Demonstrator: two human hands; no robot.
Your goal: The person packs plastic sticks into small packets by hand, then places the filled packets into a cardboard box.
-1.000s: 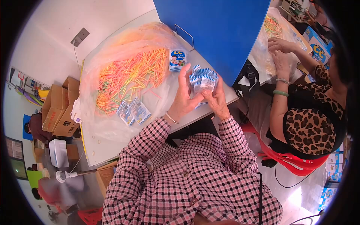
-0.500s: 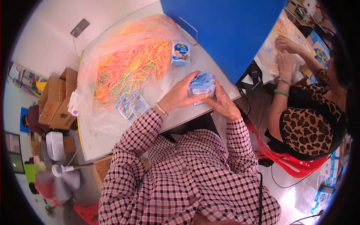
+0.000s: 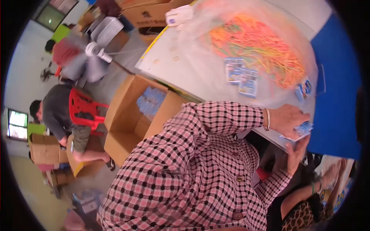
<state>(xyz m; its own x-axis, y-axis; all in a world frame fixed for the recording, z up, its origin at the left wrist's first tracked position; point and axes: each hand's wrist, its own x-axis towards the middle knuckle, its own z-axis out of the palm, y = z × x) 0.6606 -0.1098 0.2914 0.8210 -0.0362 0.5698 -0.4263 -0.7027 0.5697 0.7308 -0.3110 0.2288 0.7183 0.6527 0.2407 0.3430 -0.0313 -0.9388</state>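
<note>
My left hand (image 3: 289, 120), with a bangle at its wrist, is curled over a small blue-and-white checked packet (image 3: 305, 129) near the table's right front edge. Below it, the fingers of my right hand (image 3: 296, 156) rest against the packet's lower side, thumb apart from them; much of the packet is hidden. Two flat printed blue-and-white packets (image 3: 248, 82) overlap on the table, left of my hands. Farther back stands another printed packet (image 3: 303, 88). A large heap of thin pink, orange, yellow and green sticks (image 3: 258, 46) lies on clear plastic sheeting.
An open cardboard box (image 3: 129, 115) with blue packets inside stands by the table's left edge. A blue panel (image 3: 335, 96) borders the right. A co-worker's arm (image 3: 327, 179) shows at lower right. At left are a fan (image 3: 94, 50), a red chair (image 3: 83, 107) and a seated person (image 3: 58, 107).
My view has swung to the left, bringing the open box into sight. My left hand has shifted from the packet's side to over its top, while the right hand sits lower.
</note>
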